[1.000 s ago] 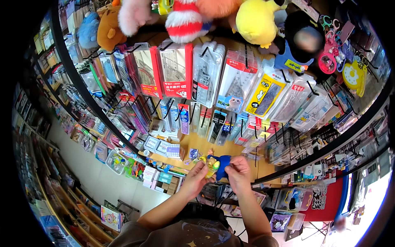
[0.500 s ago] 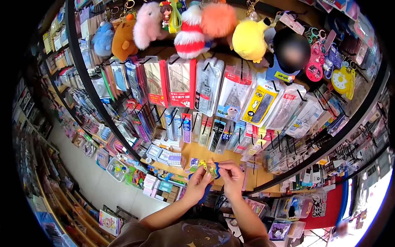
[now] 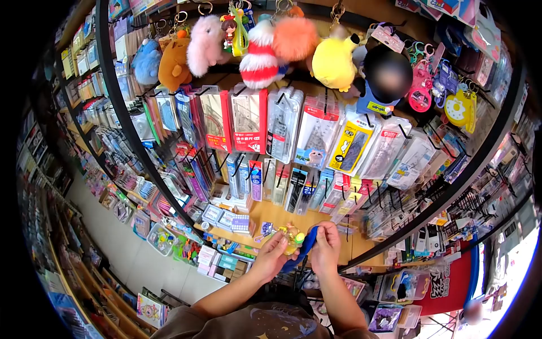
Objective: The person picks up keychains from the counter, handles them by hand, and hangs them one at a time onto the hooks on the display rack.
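Note:
My left hand [image 3: 271, 257] has its fingers closed on a small yellow keychain figure [image 3: 293, 242] with a green-and-yellow part. A short way to its right, my right hand [image 3: 326, 248] pinches a strip of dark blue cloth [image 3: 305, 250] between thumb and fingers. The cloth slants down from the right fingertips and passes against the figure, toward my left hand. Whether its lower end is held there cannot be made out. Both hands are over the front of a wooden shelf [image 3: 264, 210].
Packaged ruler sets [image 3: 248, 120] hang on hooks ahead. Plush keychains, among them a yellow one [image 3: 334, 63], hang above. Small boxes [image 3: 241, 224] stand on the shelf at left. A clear bin [image 3: 161, 239] is near the floor. A black metal post [image 3: 148, 141] slants down the left.
My hands have moved apart, the right one slightly right. More of the blue cloth shows between them, and the yellow figure is in plainer view by my left hand.

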### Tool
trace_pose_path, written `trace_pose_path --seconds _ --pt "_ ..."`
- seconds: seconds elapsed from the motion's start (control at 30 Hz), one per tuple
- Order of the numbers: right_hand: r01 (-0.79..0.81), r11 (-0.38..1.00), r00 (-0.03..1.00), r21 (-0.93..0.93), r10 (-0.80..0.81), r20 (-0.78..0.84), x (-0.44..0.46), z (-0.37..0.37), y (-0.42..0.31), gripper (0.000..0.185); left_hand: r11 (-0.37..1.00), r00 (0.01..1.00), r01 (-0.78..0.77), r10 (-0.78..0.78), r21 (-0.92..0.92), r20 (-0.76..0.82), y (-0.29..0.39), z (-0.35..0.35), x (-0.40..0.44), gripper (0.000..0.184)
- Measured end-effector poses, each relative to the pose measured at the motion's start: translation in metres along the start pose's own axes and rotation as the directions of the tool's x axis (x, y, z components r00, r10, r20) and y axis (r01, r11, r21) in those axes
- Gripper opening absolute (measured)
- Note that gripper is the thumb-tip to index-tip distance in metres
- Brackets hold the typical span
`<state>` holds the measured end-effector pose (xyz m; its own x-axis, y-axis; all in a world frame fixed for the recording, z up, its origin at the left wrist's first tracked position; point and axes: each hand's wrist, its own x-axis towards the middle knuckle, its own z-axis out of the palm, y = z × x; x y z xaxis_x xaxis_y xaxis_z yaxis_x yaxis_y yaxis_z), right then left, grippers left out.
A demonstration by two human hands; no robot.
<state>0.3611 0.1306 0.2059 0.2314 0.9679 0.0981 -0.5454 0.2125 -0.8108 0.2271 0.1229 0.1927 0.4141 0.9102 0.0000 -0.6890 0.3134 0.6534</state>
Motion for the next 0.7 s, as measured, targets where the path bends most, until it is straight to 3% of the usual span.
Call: trace_pose_path --seconds 0.07,0.13,0.23,0.3,0.33,0.43,0.53,0.63,0.7 --pt "0.097 0.981 0.994 -0.166 -0.103 -0.028 -0.008 0.005 -0.002 0.004 1.0 1.0 0.003 -0.003 -0.003 -0.003 -0.002 0.0 -0.001 0.033" --pt "0.271 0.904 0.962 -0.331 -0.251 0.104 -0.01 0.007 0.001 0.004 1.0 1.0 -0.003 0.003 0.003 0.002 -0.004 0.0 -0.001 0.033" --pt "0.41 0.778 0.912 -0.477 -0.347 0.217 -0.013 0.01 0.007 0.005 0.993 0.982 -0.077 0.091 0.089 -0.167 -0.005 0.014 -0.004 0.03" --pt "0.459 0.701 0.888 -0.546 -0.379 0.261 -0.014 0.012 0.01 0.005 0.944 0.98 -0.145 0.179 0.298 -0.089 -0.012 0.0 -0.003 0.029" --pt "0.432 0.729 0.902 -0.531 -0.366 0.23 -0.016 0.013 0.011 0.003 0.9 0.976 -0.181 0.215 0.396 -0.045 -0.014 -0.005 -0.003 0.028" --pt "0.395 0.808 0.914 -0.438 -0.392 0.1 -0.017 0.014 0.017 0.004 0.909 0.981 -0.182 0.194 0.375 0.006 -0.013 0.001 -0.007 0.027" --pt "0.163 0.902 0.975 -0.4 -0.208 -0.073 -0.017 0.015 0.015 0.004 0.949 0.991 -0.13 0.128 0.288 0.026 -0.017 -0.005 -0.007 0.028" --pt "0.168 0.843 0.982 -0.511 -0.186 0.016 -0.015 0.017 0.005 0.003 1.0 1.0 -0.007 0.008 0.023 -0.027 -0.013 -0.002 -0.008 0.03" --pt "0.073 0.927 0.997 -0.367 -0.07 0.02 -0.015 0.013 0.001 0.005 0.997 0.999 0.049 -0.048 -0.054 0.017 -0.007 -0.004 -0.007 0.034"
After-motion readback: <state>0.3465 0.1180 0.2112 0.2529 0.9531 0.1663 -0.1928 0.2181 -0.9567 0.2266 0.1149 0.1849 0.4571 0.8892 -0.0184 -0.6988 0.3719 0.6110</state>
